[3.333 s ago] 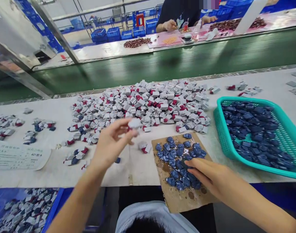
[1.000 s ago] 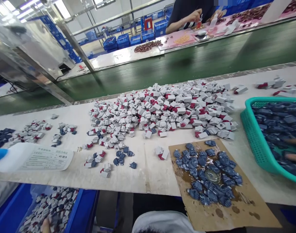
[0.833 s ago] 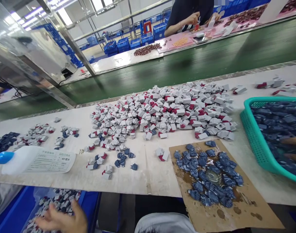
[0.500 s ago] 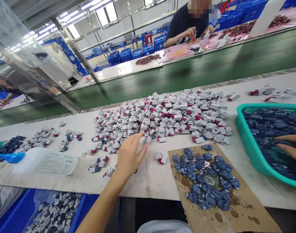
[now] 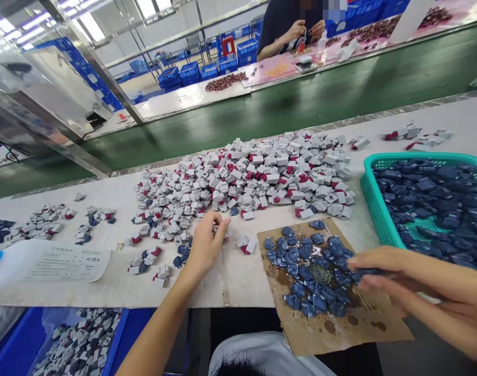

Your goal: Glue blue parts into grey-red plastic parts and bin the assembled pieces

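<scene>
- Left hand (image 5: 207, 245): fingers bunched, tips close together at the near edge of the heap of small white-and-red plastic pieces (image 5: 238, 177); cannot tell if they pinch anything.
- Right hand (image 5: 414, 287): fingers pressed together, tips over the dark blue pieces (image 5: 309, 271) on a stained brown cardboard sheet (image 5: 379, 329); grip unclear.
- Teal plastic mesh basket (image 5: 373, 203): full of dark blue pieces, just beyond the cardboard on the white work table (image 5: 230, 292).
- Blue bin (image 5: 11, 339): below the table edge, holding mixed pieces.
- Beyond: a green conveyor belt (image 5: 262, 109), a seated co-worker (image 5: 285, 31), and blue plastic crates (image 5: 187, 73) across the floor.
</scene>
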A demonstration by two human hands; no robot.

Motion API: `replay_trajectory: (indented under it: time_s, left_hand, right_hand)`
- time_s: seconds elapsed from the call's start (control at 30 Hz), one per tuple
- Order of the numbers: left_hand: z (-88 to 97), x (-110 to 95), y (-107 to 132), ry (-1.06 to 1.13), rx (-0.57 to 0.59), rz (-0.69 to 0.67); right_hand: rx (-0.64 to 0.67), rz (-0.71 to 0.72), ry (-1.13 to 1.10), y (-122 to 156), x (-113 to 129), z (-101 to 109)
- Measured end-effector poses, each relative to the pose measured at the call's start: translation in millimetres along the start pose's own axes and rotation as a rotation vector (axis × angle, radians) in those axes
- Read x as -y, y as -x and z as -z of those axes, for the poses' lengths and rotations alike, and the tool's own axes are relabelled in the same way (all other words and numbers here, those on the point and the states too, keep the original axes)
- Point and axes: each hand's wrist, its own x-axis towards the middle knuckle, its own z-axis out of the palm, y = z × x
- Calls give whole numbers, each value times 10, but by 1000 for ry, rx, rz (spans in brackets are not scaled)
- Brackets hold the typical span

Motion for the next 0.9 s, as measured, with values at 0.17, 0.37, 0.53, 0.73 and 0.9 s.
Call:
replay_trajectory:
  time_s: [0.17, 0.37, 0.53, 0.73, 0.9]
  left_hand:
    - [14, -28, 92, 370, 108, 198]
    - [54, -148, 238, 719, 240, 331]
    - [-52, -212, 427, 967, 167, 399]
    - [-184, -316, 577, 1234, 100, 357]
    - [-271, -343, 588, 1335, 110, 337]
  right_hand:
    - [177, 96, -9, -29, 265, -278]
    - [141, 236, 156, -46, 230, -278]
    - [226, 114, 184, 28, 102, -351]
    - [185, 162, 127, -16, 146, -330]
    - [158, 41, -15, 0, 307, -338]
